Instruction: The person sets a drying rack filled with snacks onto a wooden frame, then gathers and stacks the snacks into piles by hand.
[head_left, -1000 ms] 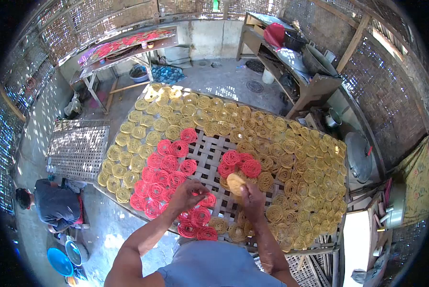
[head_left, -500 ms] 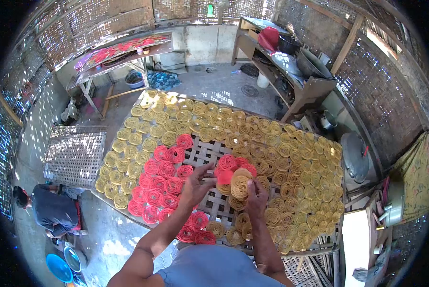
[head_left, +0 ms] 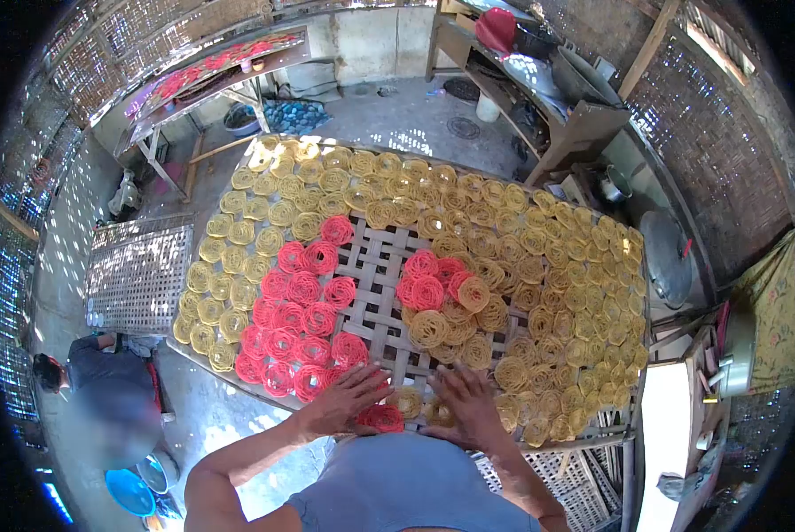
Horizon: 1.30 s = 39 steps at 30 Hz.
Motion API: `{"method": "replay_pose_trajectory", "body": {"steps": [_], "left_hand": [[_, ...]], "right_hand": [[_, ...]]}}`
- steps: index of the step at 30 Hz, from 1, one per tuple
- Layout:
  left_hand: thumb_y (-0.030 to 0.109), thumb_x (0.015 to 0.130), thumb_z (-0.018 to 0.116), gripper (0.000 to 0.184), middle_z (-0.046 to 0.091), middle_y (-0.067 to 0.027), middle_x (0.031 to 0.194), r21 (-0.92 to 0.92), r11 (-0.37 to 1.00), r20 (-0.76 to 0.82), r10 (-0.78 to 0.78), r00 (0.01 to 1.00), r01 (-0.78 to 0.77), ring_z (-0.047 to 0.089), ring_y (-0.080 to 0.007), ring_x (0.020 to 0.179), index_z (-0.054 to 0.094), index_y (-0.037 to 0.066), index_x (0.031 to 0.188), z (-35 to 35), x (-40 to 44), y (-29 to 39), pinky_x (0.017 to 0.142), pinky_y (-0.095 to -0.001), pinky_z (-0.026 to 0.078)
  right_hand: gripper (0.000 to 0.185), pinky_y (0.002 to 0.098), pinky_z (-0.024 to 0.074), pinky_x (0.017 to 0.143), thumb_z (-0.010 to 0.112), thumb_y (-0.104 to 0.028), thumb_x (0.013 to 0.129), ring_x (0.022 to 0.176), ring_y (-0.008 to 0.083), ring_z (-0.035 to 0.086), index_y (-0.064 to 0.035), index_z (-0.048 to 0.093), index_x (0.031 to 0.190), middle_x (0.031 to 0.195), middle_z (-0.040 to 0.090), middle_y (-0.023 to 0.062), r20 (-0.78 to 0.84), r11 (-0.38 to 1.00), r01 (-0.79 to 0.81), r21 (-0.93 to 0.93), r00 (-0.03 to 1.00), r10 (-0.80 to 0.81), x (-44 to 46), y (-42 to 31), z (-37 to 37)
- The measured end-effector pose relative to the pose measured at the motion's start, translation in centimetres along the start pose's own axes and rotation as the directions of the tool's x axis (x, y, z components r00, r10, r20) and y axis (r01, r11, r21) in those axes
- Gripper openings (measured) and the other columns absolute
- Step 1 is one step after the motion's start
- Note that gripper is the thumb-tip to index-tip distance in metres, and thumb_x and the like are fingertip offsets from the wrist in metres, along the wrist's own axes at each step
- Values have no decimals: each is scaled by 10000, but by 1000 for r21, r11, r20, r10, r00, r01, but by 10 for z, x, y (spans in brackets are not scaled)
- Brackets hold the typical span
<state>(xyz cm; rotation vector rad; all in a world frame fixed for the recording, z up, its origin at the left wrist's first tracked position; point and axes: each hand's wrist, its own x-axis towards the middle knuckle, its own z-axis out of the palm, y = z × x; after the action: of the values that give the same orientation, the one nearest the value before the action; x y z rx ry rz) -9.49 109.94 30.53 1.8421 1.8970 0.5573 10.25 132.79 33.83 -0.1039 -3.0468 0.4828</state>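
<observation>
My left hand (head_left: 353, 395) lies with its fingers spread at the near edge of the woven rack (head_left: 375, 284), beside red rounds of coiled strands (head_left: 304, 288). To its right, my right hand (head_left: 468, 399) is also spread and holds nothing; it is over or touching yellow coiled rounds (head_left: 428, 328) near the front edge. Past my right hand, a loose pile mixes red rounds (head_left: 427, 293) with yellow ones, and one paler orange round (head_left: 473, 294) lies on its right side. Yellow rounds in rows cover the far side and both ends of the rack.
A person (head_left: 109, 381) crouches at the left beside a blue basin (head_left: 131, 492). Another woven panel (head_left: 140, 275) stands left of the rack. A wooden bench (head_left: 575, 142) with pans is at the back right, and a table (head_left: 220, 80) with red pieces at the back left.
Both hands have come down and back toward my body. The yellow and red rounds they held are let go and lie on the pile. The view has shifted slightly.
</observation>
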Motion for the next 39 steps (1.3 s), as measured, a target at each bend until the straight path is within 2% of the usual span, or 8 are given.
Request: {"method": "replay_pose_trajectory", "body": {"steps": [3, 18, 21, 24, 27, 31, 36, 39], "left_hand": [[599, 814, 672, 819, 345, -159, 1545, -2, 997, -21, 81, 997, -81, 227, -358, 1476, 459, 133, 1453, 8, 5, -10, 1200, -495, 224], [601, 656, 777, 755, 495, -138, 1298, 18, 999, -17, 51, 999, -51, 395, -366, 1307, 645, 165, 1258, -16, 24, 7, 1092, -501, 335], [534, 676, 791, 653, 492, -143, 1258, -4, 995, -67, 102, 993, -103, 389, -384, 1296, 671, 97, 1146, -16, 22, 8, 1079, -502, 327], [434, 724, 800, 482, 493, -153, 1262, -34, 990, -84, 134, 987, -137, 395, -393, 1289, 680, 90, 1040, -22, 20, 10, 1069, -506, 338], [300, 759, 796, 351, 511, -147, 1236, 1, 991, -135, 136, 982, -137, 423, -375, 1270, 648, 93, 1000, -9, 22, -2, 1052, -491, 363], [235, 759, 800, 416, 525, -143, 1237, -145, 988, -88, 34, 996, -46, 458, -346, 1252, 617, 112, 1111, -15, 32, -7, 1044, -460, 390], [313, 750, 831, 733, 482, -177, 1383, -253, 965, -351, -162, 922, 73, 410, -356, 1345, 513, 107, 1377, -27, 65, 4, 1117, -458, 346], [405, 795, 780, 839, 430, -214, 1468, -169, 965, -549, -260, 794, 198, 349, -390, 1403, 411, 45, 1456, -37, 110, -10, 1152, -488, 288]], "right_hand": [[766, 560, 223, 1149, 707, -582, 798, 1451, 345, 258, -168, 504, 1410, 1532, 363, 123, 46, 999, 1, 32, 999, -3, -7, 6, 18], [342, 429, 534, 819, 759, -69, 688, 956, 314, 646, -107, 648, 1009, 1099, 655, 93, -567, 979, -64, 191, 807, 164, 31, 26, 48], [314, 377, 551, 819, 705, 0, 756, 933, 272, 668, -89, 635, 1049, 1082, 663, 91, -582, 950, -116, 289, 767, 271, 33, 31, 39], [248, 313, 540, 831, 615, 25, 863, 950, 191, 660, -63, 628, 1094, 1069, 664, 78, -527, 692, -47, 720, 613, 589, 30, 48, 44], [171, 287, 529, 821, 589, 27, 912, 881, 148, 660, -32, 628, 1068, 1023, 674, 34, -463, 542, -96, 835, 407, 787, 37, 50, 3], [261, 293, 507, 876, 618, -49, 928, 1020, 156, 636, -11, 621, 1187, 1166, 662, 97, -359, 387, 59, 920, 521, 774, 40, 81, 12], [703, 455, 349, 1100, 768, -409, 815, 1302, 312, 488, -30, 527, 1356, 1350, 555, 185, -486, 798, -400, 451, 640, 596, 42, 82, 12], [980, 520, 261, 1148, 794, -588, 702, 1362, 377, 412, -46, 440, 1438, 1453, 450, 232, -460, 848, -520, 103, 731, 505, 41, 80, 26]]}}
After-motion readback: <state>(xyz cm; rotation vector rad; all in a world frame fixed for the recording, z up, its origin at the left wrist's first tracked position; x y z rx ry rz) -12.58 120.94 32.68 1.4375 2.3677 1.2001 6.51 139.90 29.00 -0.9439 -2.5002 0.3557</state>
